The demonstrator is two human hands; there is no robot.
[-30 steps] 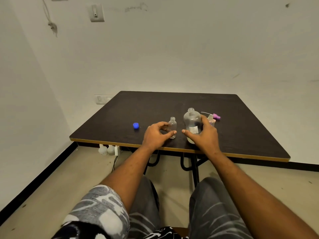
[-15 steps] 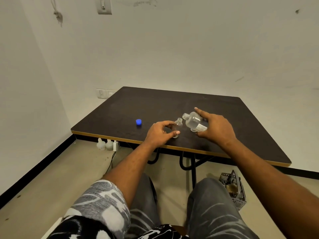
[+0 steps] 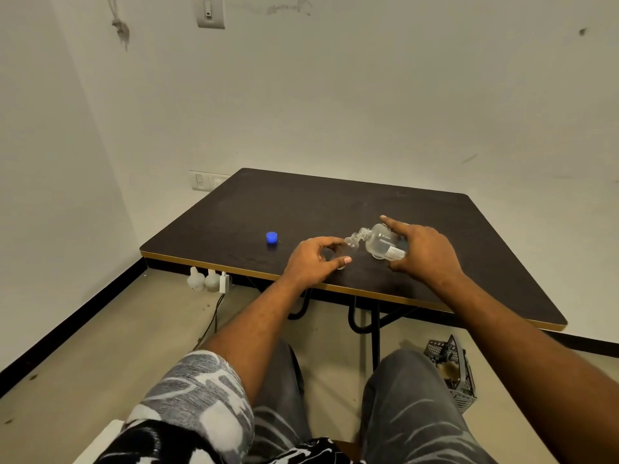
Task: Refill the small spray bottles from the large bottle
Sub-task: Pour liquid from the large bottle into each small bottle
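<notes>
A second ago the large bottle (image 3: 380,241) stood upright on the desk (image 3: 335,202), just to the right of the small spray bottle (image 3: 351,243). Half a second ago it was already off the surface and leaning. Now it lies nearly on its side in the air, with its open neck brought down to touch or almost touch the small bottle's open mouth from the right.

The right hand (image 3: 422,252) grips the large bottle around its body, the index finger stretched along the upper side. The left hand (image 3: 310,262) has stayed where it was, thumb and fingers curled round the small bottle from the left and holding it upright on the desk near the front edge.

So the pouring step has most likely just begun. Whether liquid is running yet cannot be told, since both bottles are clear and the stream would be too fine to see.

A blue cap (image 3: 271,237) lies well to the left of the small bottle, untouched. The second small bottle and pink spray head seen earlier to the right are now hidden behind the right hand, so at least one refill probably remains.
</notes>
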